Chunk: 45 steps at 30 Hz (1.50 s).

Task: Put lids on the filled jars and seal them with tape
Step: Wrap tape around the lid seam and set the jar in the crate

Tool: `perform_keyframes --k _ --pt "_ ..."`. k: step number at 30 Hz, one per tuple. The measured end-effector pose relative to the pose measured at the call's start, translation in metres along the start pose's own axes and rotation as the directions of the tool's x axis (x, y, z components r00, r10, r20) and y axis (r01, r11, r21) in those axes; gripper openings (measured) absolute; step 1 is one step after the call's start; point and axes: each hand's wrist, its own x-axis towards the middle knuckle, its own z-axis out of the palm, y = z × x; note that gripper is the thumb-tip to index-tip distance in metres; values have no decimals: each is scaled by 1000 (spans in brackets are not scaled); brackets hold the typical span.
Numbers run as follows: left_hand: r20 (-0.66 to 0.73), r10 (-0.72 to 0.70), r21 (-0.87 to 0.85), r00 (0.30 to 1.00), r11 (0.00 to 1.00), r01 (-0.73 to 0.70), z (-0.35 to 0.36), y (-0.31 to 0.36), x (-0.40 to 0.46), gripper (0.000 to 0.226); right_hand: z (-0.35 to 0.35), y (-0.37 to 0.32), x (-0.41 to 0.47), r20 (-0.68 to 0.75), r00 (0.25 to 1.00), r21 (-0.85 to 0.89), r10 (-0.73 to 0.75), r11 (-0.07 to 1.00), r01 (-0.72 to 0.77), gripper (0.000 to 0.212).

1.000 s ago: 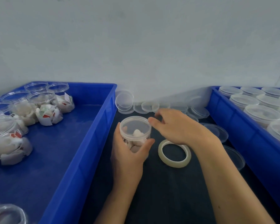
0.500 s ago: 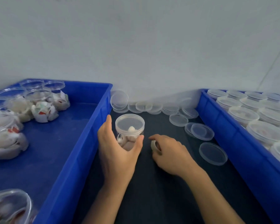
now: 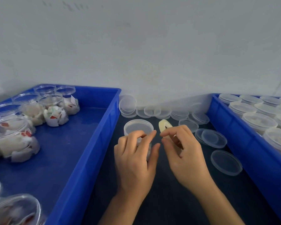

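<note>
A clear plastic jar (image 3: 137, 127) with a lid on it stands on the dark table between the two blue bins. My left hand (image 3: 135, 158) wraps around the jar's near side, thumb and fingers curled against it. My right hand (image 3: 183, 151) holds a pale roll of clear tape (image 3: 163, 125) upright just right of the jar, fingers curled through and around the ring. The fingertips of both hands nearly meet beside the jar; any pulled tape end is too thin to make out.
The left blue bin (image 3: 94, 143) holds several open filled jars (image 3: 53, 109). The right blue bin (image 3: 234, 135) holds several lidded jars (image 3: 258, 120). Loose clear lids (image 3: 225, 162) lie on the dark table (image 3: 169, 200) at right and along the wall (image 3: 152, 111).
My right hand picked the tape roll up off the table and raised it upright beside the jar. My left hand shifted on the jar, fingers now reaching toward the tape.
</note>
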Motion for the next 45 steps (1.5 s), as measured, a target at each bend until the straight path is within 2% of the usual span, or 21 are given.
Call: perform_keyframes --k 3,6,8,10,12,14,16,18,28,38,45 --pt "6 -28 -47 1000 999 28 -2 3 2 32 0 -6 -2 -5 997 29 -74 997 74 28" --pt "-34 -25 -109 999 994 21 -3 6 2 28 0 -8 -2 23 998 179 67 981 -70 24" --pt "-65 -33 -164 997 986 22 -4 8 2 27 1 -11 -2 71 982 392 176 900 -190 22" --pt "-54 -30 -189 998 982 20 -5 12 2 32 0 -13 -2 143 958 580 249 763 -285 32" --pt "-29 -28 -202 999 979 22 -6 14 3 38 -3 -12 -1 196 944 649 265 687 -327 40" --pt "-21 -35 -216 999 976 29 -7 15 4 41 -5 -12 -1 215 943 630 253 702 -332 47" --pt "-25 -35 -219 999 975 28 -6 14 4 40 -4 -12 -2 201 950 560 237 769 -310 50" --pt "-33 -31 -209 999 978 23 -5 12 3 36 -1 -11 -3 198 955 500 219 816 -290 54" --pt "-70 5 -164 998 986 -17 -1 7 -1 11 3 -6 -5 145 967 317 211 916 -247 58" --pt "-39 23 -179 999 983 -30 -3 3 -2 8 3 -4 -4 148 969 235 198 945 -229 60" --pt "5 -47 -195 999 980 47 -3 3 -2 8 3 -7 -7 247 949 335 197 901 -274 60"
